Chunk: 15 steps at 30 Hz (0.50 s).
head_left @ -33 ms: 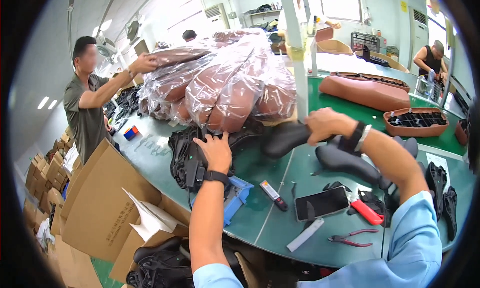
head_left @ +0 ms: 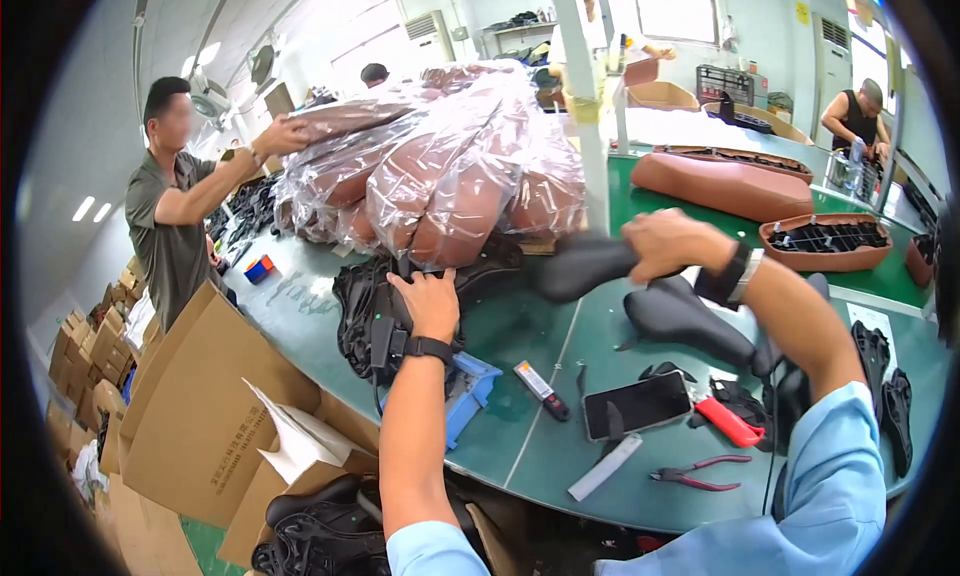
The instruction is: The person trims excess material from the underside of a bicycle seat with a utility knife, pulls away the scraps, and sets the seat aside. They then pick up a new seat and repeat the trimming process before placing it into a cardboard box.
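Note:
My right hand is closed on the rear end of a black bicycle saddle, slightly blurred, held over the green table. My left hand rests with fingers spread on a heap of black plastic parts. Its fingertips reach the lower edge of a large clear-plastic-wrapped pile of brown padded seats. Right of the held saddle, more black saddles lie on the table. A blue plastic bin stands beside my left wrist.
Before me lie a box cutter, a phone, red-handled pliers and a red-handled tool. An open carton stands at the left. Behind it, a co-worker touches the wrapped pile. A white post rises behind the table.
My right hand has moved slightly right with the black saddle. My left hand stays on the black parts. The whole view has shifted a little.

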### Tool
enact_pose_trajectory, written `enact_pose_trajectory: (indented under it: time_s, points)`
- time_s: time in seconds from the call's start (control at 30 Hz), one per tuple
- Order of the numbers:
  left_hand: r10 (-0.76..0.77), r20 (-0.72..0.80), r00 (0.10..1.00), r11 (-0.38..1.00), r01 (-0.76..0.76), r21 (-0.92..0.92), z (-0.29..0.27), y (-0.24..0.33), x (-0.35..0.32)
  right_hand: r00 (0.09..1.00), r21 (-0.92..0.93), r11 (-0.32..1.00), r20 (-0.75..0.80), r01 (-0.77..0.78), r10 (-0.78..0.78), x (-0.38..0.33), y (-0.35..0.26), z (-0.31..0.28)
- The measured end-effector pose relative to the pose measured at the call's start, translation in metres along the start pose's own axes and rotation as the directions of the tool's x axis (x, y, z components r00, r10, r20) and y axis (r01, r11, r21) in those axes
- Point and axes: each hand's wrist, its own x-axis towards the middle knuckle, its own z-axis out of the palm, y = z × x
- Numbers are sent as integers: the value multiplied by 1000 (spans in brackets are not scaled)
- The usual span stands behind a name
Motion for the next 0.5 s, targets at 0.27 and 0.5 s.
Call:
enact_pose_trajectory:
  time_s: [0.27,0.5]
  points:
    - [-380,234,895,700,444,-559,-47,40,11,784,275,864,-370,-421,499,-283,162,38]
    - [-244,243,939,-40,241,-970,-117,162,-35,352,237,383,-161,-893,922,-484,215,161]
